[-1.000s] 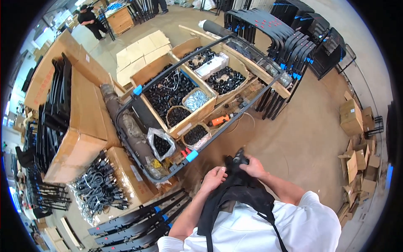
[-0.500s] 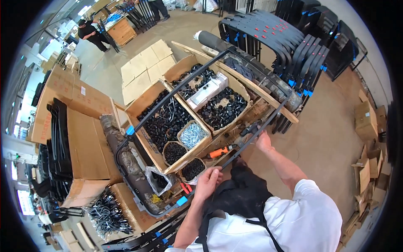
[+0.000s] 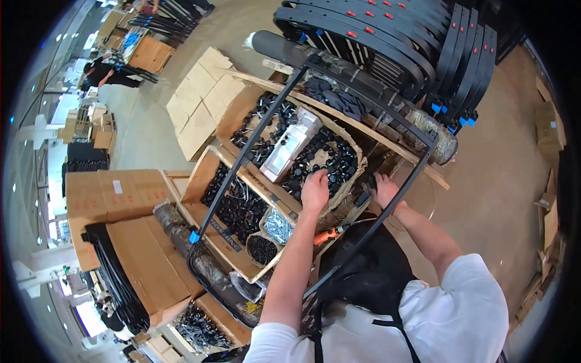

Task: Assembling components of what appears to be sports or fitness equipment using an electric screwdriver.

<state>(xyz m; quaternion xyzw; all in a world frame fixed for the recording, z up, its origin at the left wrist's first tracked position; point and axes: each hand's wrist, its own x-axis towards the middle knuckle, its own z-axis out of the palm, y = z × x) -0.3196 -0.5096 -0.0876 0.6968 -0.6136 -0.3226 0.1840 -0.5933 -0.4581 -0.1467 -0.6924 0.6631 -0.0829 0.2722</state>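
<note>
My left hand is in the far-right compartment of a cardboard box, among loose black plastic knobs. Its fingers are bent together, and what they hold, if anything, is hidden. Just inside the near-right bar of a dark metal frame, my right hand closes around a black power tool, partly hidden by the fingers. The frame lies tilted across the boxes, its near bar by my apron, with a blue clip at its left side. An orange-bodied power tool rests between my forearms.
A clear plastic case sits over the knobs. Silver screws and small black screws fill smaller compartments. Wrapped rolls flank the boxes. Dark curved panels stack at the back right. Large cartons stand left; a person works far off.
Both hands have let go of the frame's near bar. The left has reached forward into the knobs; the right has moved inside the frame onto the black power tool. The view has shifted.
</note>
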